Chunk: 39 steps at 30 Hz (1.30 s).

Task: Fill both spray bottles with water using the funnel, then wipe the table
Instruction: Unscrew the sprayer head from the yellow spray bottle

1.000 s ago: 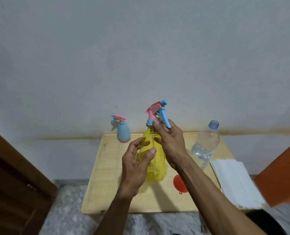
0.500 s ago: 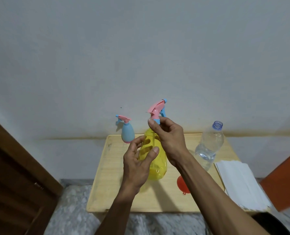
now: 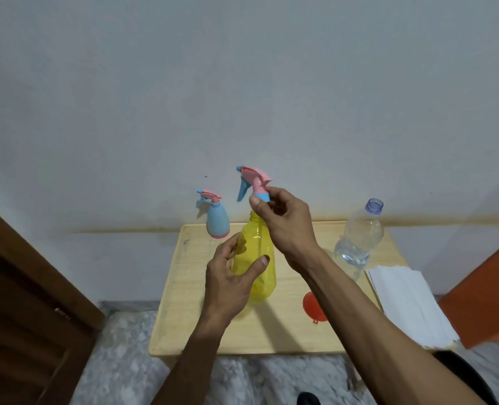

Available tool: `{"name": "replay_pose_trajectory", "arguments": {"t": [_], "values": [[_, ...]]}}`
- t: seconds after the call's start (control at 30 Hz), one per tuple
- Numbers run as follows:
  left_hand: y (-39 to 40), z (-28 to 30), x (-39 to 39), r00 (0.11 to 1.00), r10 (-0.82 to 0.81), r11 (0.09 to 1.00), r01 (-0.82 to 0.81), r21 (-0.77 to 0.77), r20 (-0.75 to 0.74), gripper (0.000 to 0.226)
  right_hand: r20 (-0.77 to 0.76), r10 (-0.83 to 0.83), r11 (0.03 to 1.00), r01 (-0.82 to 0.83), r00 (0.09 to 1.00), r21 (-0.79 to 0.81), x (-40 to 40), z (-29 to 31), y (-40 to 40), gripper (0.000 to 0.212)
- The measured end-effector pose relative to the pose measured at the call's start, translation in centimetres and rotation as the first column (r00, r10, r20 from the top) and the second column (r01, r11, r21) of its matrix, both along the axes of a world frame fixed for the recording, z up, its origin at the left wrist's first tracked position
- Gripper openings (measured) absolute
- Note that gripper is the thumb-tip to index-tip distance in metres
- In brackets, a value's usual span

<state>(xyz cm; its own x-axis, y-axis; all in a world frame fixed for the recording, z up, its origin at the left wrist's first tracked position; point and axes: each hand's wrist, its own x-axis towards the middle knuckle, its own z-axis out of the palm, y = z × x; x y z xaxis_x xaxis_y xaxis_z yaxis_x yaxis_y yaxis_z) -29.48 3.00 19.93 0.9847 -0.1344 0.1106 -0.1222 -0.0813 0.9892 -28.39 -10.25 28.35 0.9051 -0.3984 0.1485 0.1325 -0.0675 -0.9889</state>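
Observation:
A yellow spray bottle (image 3: 258, 258) stands on the small wooden table (image 3: 189, 317), and my left hand (image 3: 230, 283) grips its body. My right hand (image 3: 284, 222) pinches the blue collar of its pink and blue spray head (image 3: 254, 182), which sits just above the bottle's neck with the nozzle pointing left. A small blue spray bottle (image 3: 216, 219) with a pink trigger stands at the table's back left. A red funnel (image 3: 314, 308) lies on the table, partly hidden by my right forearm. An uncapped clear water bottle (image 3: 359, 241) stands at the right.
A stack of white paper towels (image 3: 408, 305) lies on the table's right edge. A white wall rises right behind the table. A dark wooden door (image 3: 23, 302) stands at the left and an orange surface (image 3: 487, 293) at the right. Marbled floor shows below.
My right hand has turned the spray head, so its nozzle now points left instead of right. The head looks raised a little off the yellow bottle's neck. My left hand still holds the bottle.

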Motion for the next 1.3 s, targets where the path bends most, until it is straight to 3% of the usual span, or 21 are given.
{"name": "replay_pose_trajectory", "arguments": {"t": [0.17, 0.33, 0.57, 0.8, 0.97, 1.3], "values": [[1.1, -2.6, 0.2, 1.000, -0.015, 0.995, 0.016, 0.102, -0.015, 0.071, 0.103, -0.130, 0.978, 0.110, 0.986, 0.179, 1.3, 0.1, -1.2, 0.026], [2.2, -7.7, 1.4, 0.986, 0.149, 0.977, -0.135, 0.167, -0.075, 0.072, 0.077, -0.282, 0.923, 0.248, 0.956, 0.295, 2.4, -1.9, -4.9, 0.029], [1.9, -11.0, 3.4, 0.969, 0.198, 0.933, -0.140, 0.330, -0.146, 0.076, -0.294, -0.251, 0.942, 0.302, 0.922, 0.144, 2.7, -13.8, -8.5, 0.005], [0.1, -14.2, 4.7, 0.959, 0.246, 0.908, -0.177, 0.379, -0.141, 0.071, -0.609, -0.143, 0.987, 0.157, 0.780, -0.030, 3.6, -24.2, -7.6, 0.010], [-0.3, -15.6, 4.7, 0.956, 0.248, 0.910, -0.175, 0.377, -0.155, 0.070, -0.683, -0.167, 0.985, 0.093, 0.711, -0.145, 4.4, -26.3, -6.8, 0.011], [-1.1, -16.4, 4.6, 0.952, 0.238, 0.922, -0.158, 0.354, -0.193, 0.065, -0.748, -0.137, 0.984, 0.002, 0.650, -0.178, 5.4, -27.6, -6.8, 0.016]]}}
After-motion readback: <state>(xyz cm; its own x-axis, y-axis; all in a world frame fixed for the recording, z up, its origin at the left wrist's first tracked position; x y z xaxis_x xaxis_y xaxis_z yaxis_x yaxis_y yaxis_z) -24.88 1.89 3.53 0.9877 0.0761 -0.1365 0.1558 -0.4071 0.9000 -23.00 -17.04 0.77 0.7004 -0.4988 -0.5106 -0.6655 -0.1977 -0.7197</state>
